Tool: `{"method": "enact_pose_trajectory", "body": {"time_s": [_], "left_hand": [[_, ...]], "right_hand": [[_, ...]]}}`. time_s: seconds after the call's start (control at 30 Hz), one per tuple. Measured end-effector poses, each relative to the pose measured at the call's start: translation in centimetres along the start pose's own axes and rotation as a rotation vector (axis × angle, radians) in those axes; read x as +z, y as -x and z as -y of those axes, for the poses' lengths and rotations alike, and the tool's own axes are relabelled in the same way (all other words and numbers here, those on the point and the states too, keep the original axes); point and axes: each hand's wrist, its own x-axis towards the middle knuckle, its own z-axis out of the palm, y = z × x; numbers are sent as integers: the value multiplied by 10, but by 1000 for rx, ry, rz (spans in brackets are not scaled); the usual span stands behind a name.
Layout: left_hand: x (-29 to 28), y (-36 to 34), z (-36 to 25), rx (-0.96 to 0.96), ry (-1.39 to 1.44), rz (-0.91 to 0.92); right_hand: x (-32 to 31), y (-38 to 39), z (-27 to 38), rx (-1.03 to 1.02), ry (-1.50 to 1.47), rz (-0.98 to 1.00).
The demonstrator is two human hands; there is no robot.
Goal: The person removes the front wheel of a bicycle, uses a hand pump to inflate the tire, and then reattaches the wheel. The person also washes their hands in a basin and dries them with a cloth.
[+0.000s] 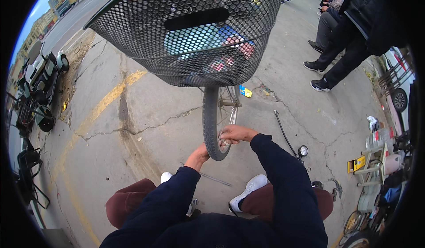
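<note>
In front of me stands a bicycle wheel [210, 115] with a black tyre and thin metal spokes, below a black mesh basket [146, 53]. My left hand [197, 157] is against the tyre's lower left side, its fingers reaching round the wheel and mostly hidden by it. On the right side, my right hand [237, 133] has its fingers pinched together at the rim, among the spokes. What lies between those fingertips is too small to make out. Colourful packages [195, 40] show through the basket's mesh.
A black hose [284, 132] with a round pressure gauge [303, 150] lies on the ground to the right. A thin rod [214, 179] lies between my white shoes. Scooters [42, 88] stand at left. A person in dark trousers [343, 62] stands at far right, above a cluttered stool [374, 168].
</note>
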Motion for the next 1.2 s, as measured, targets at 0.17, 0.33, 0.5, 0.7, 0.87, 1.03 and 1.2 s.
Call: {"method": "enact_pose_trajectory", "body": {"time_s": [0.17, 0.33, 0.5, 0.7, 0.87, 1.03, 1.2], "left_hand": [[-2, -13, 18, 87, -2, -9], [-5, -13, 26, 58, 3, -6], [1, -16, 25, 47, -42, 4], [-1, -24, 26, 42, -39, 119], [-12, -23, 22, 48, -30, 149], [-22, -15, 20, -73, -87, -93], [-30, -20, 23, -69, -13, -91]], "right_hand": [[9, 7, -26, 20, -42, -184], [24, 0, -40, -11, -60, -371], [21, -3, -45, -65, 89, -466], [22, -6, -47, -89, 158, -522], [22, -1, -36, 28, -81, -422], [10, -13, -33, 36, 8, -342], [26, -31, -60, -56, -35, -665]]}}
